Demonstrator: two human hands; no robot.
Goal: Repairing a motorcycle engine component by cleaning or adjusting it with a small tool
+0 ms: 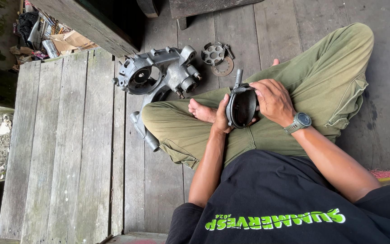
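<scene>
Dark round metal drum (242, 107) is gripped at its rim by left hand (222, 118) and right hand (274, 101), fingers wrapped, above the lap; open plank floor (68, 149) is left alongside.

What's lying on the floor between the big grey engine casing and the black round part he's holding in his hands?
In the head view, mostly the person's crossed leg in green trousers and a bare foot lie between the grey engine casing and the black round part.
</scene>
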